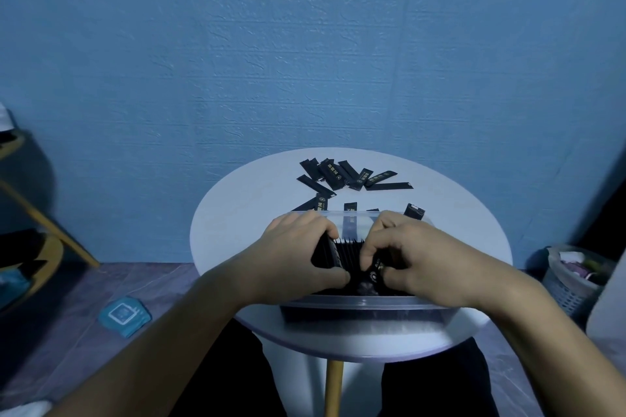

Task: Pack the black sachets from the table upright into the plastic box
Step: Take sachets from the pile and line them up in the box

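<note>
Head cam: plastic box (355, 310) w/ upright black sachets (349, 252) is seen at table (237, 223) front. Row is gripped by left hand (298, 254); one sachet is pinched by right hand (416, 257). Loose sachets (342, 174) lie behind, nr blue wall (305, 44).

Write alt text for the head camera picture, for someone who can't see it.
Two bare hands, left hand and right hand, press upright black sachets together inside a clear plastic box on a round white table. Loose sachets lie beyond it.
</note>
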Tool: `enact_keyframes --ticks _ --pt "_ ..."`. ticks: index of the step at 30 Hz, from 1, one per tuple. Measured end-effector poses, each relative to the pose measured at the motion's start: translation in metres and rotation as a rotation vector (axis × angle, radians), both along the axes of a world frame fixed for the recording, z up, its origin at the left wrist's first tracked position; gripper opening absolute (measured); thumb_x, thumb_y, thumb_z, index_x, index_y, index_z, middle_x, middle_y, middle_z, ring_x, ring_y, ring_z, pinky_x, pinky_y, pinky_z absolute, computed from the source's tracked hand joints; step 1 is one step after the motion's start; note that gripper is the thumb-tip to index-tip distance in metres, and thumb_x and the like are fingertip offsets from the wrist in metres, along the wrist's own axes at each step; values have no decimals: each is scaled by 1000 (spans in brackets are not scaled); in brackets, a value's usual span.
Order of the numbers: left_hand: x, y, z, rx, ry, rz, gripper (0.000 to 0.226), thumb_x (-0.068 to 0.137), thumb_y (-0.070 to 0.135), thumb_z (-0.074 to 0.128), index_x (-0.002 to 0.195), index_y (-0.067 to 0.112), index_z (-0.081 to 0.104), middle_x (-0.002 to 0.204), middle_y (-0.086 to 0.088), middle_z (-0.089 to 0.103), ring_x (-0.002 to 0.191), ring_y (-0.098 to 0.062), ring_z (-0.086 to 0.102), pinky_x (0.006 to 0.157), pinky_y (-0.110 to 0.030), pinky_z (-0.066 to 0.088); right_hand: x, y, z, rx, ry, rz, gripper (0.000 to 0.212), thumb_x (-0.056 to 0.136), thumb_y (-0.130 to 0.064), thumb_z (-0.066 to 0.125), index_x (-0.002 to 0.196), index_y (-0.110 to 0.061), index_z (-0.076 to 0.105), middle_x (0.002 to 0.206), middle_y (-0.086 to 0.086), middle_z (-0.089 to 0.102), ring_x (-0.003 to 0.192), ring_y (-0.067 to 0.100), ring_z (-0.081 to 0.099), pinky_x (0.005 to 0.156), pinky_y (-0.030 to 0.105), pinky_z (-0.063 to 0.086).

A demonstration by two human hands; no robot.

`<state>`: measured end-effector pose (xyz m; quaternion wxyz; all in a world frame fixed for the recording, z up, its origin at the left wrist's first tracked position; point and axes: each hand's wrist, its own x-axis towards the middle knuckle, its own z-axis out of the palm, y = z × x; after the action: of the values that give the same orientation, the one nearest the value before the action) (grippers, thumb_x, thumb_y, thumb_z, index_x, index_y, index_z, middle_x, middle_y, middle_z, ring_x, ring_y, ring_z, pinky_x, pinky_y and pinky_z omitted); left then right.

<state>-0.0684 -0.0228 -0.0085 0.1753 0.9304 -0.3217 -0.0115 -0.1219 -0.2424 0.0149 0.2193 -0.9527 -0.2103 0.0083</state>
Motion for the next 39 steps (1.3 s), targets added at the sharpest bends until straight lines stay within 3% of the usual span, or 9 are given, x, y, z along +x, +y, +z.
enact_keyframes --ticks 4,9,13,17,21,25,30,35,39 --pt "0 1 1 -10 3 0 63 69 69 51 123 35 49 123 19 46 124 -7 34 109 -22 22 1 -5 1 15 -67 12 26 75 -4 69 84 -28 64 92 -12 59 87 8 57 81 28 47" --pt "0 0 0 0 11 -5 77 59 79 40 123 37 48 123 20 45 125 -6 34 110 -22 21 2 4 -6 217 -154 -32 38 77 10 68 73 -28 70 95 -7 52 83 13 58 74 21 46" --pt "0 0 0 -4 11 0 85 56 79 38 130 37 46 124 21 45 128 -8 36 112 -25 23 8 13 -11 224 -164 9 37 74 9 69 75 -28 73 87 -4 58 83 12 59 77 23 47" --pt "0 1 -1 -7 24 4 107 58 82 38 154 36 27 147 18 40 140 -8 29 119 -30 19 11 15 -13 295 -132 7 35 74 11 69 78 -23 75 86 1 63 78 15 63 76 30 51" --pt "0 2 -3 -10 26 8 109 64 90 32 158 37 18 152 14 38 143 -11 27 121 -33 18 9 15 -13 348 -81 45 34 74 10 71 81 -22 76 86 1 65 77 15 62 75 27 53" --pt "-4 0 1 -5 6 -8 99 68 94 23 153 45 27 151 19 36 141 -6 28 119 -31 18 6 13 -13 339 -46 56 28 85 3 68 88 -24 76 86 -5 71 81 12 64 82 34 53" --pt "-4 -2 2 19 -17 1 86 62 95 29 128 42 49 135 22 44 129 -6 37 113 -30 23 4 4 -9 444 47 37 27 96 4 59 98 -17 76 92 -2 77 91 13 71 89 23 53" --pt "-1 0 1 14 -10 -9 79 60 90 37 123 43 48 130 24 45 124 -5 36 107 -26 23 5 -15 -8 238 -136 -93 23 92 -9 71 94 -31 77 86 -15 72 81 5 65 82 28 52" --pt "-1 -1 1 26 -15 -10 77 60 89 37 122 43 47 128 24 45 121 -4 36 103 -24 22 10 -25 -7 -14 -276 -129 36 85 0 65 102 -30 75 104 -13 67 100 15 62 92 37 50"
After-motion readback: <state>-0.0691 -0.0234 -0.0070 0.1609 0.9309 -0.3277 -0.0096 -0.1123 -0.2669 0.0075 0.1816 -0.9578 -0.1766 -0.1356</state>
